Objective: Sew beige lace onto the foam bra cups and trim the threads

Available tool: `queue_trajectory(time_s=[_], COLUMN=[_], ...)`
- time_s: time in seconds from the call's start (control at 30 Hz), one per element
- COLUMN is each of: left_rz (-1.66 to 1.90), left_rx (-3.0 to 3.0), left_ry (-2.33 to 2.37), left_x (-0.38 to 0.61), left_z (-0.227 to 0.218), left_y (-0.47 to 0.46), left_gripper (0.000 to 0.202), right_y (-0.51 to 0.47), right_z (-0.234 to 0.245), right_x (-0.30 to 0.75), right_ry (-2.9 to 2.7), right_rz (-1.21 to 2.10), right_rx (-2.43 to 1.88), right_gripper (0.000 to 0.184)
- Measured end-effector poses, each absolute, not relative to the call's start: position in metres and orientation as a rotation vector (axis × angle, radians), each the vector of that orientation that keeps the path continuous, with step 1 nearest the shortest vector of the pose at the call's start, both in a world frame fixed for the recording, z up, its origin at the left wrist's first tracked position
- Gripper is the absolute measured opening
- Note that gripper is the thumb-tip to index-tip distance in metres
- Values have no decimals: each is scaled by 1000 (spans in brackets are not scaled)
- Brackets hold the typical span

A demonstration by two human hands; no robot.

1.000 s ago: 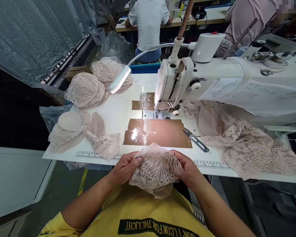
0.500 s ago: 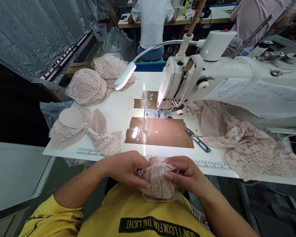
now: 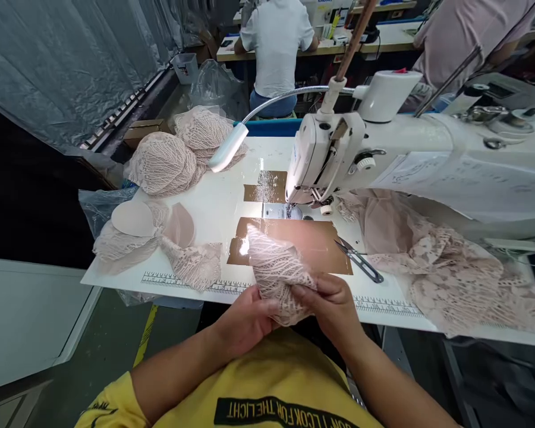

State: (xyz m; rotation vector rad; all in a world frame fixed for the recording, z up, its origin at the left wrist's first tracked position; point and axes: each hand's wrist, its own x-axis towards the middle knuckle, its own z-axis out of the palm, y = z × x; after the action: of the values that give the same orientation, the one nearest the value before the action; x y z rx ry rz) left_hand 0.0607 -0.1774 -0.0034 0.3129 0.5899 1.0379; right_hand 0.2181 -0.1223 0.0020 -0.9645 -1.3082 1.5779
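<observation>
A pale pink lace piece (image 3: 279, 270) is held up at the table's front edge, its upper end over the brown tape on the table. My left hand (image 3: 248, 315) grips its lower left side, thumb on top and fingers under it. On the right, my right hand (image 3: 332, 303) pinches the lace between thumb and fingers. Beyond the lace stands a white sewing machine (image 3: 321, 154), its needle area above a metal plate (image 3: 276, 210). Thread snips (image 3: 359, 260) lie on the table, right of the brown tape (image 3: 321, 238).
Stacked lace pieces (image 3: 163, 163) lie at the back left, with moulded cups (image 3: 132, 219) and lace nearer. A heap of lace fabric (image 3: 455, 267) covers the right side. A lamp (image 3: 228, 147) on a bendy arm hangs over the table. Two people sit beyond.
The lace piece has gone from bunched near my lap to spread out and raised forward over the table edge. Both hands have shifted with it, still holding it.
</observation>
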Motion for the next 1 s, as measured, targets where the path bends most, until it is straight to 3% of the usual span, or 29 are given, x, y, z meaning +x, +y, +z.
queue_trajectory(time_s=[0.13, 0.23, 0.27, 0.33, 0.4, 0.43, 0.5, 0.53, 0.57, 0.7, 0.87, 1.0], left_rz=[1049, 826, 714, 470, 647, 793, 941, 935, 888, 719, 689, 713], left_rx=[279, 561, 708, 1029, 1226, 1341, 1584, 1668, 1714, 1683, 1753, 1839], left_ry=[735, 680, 617, 489, 580, 713, 1016, 1107, 1150, 1096, 1087, 1099], left_x=[64, 41, 30, 8, -8, -12, -13, -10, -7, 7, 9, 7], left_z=[-5, -5, -2, 12, 31, 39, 50, 51, 50, 36, 31, 35], left_y=[-174, -181, -182, -181, -175, -171, -162, -159, -156, -155, -158, -157], left_gripper=[46, 6, 18, 17, 8, 17, 59, 69, 67, 18, 16, 18], right_y=[-118, -110, -108, -107, -108, -110, -115, -117, -118, -120, -119, -119], right_z=[-2, 0, 2, 6, 10, 12, 16, 18, 19, 19, 14, 13], right_x=[215, 227, 231, 236, 236, 234, 228, 224, 222, 215, 211, 208], right_ry=[-1007, -804, -811, -942, -1169, -1287, -1492, -1576, -1648, -1787, -1804, -1785], right_rz=[1638, 1578, 1581, 1657, 1765, 1809, 1852, 1847, 1824, 1629, 1291, 1271], right_rx=[-996, -993, -986, -969, -943, -914, -824, -778, -744, -790, -873, -932], right_gripper=[16, 19, 19, 17, 14, 12, 9, 9, 8, 10, 9, 15])
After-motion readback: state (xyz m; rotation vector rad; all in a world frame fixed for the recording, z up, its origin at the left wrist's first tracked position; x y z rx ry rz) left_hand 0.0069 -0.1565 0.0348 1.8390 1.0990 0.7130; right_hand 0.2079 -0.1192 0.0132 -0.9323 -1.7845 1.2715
